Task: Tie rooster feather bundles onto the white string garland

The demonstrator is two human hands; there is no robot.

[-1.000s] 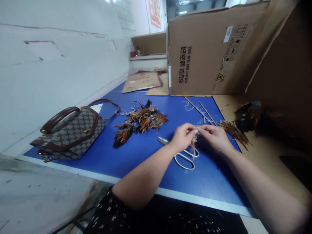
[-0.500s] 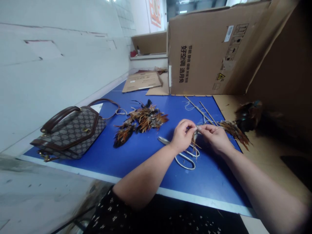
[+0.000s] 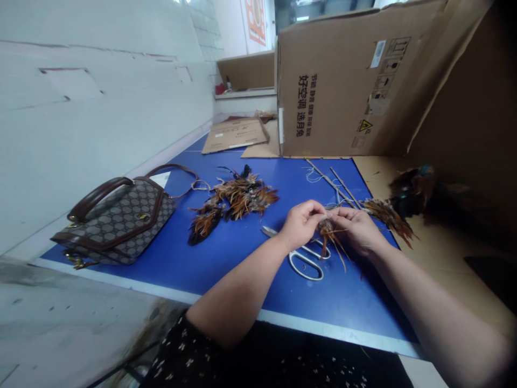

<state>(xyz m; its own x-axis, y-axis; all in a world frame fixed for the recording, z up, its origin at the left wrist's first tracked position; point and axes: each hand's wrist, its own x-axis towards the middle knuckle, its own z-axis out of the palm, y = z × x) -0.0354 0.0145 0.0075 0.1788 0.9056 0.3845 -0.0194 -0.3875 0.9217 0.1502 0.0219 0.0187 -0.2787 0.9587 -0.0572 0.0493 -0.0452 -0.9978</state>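
Observation:
My left hand (image 3: 306, 223) and my right hand (image 3: 355, 226) meet fingertip to fingertip, both pinching the top of a small bunch of brown feathers (image 3: 328, 233). Its thin orange tips hang down below my fingers. Under it, partly covered by my left hand, a pair of scissors (image 3: 306, 267) with pale handles lies on the blue table (image 3: 242, 269). Just beyond my hands are thin sticks (image 3: 333, 186) with loose white thread (image 3: 313, 175). Another feather bunch (image 3: 390, 218) lies to the right of my right hand.
A pile of brown and black feathers (image 3: 238, 196) lies left of my hands. Farther left stands a patterned handbag (image 3: 121, 221) with brown trim. A large cardboard box (image 3: 339, 97) rises at the back, beside flat cardboard (image 3: 234, 134). Dark feathers (image 3: 410, 191) sit at the right.
The feather bunch between my hands has turned and spread, so more of its tips show below my fingers. Both hands stay in nearly the same place.

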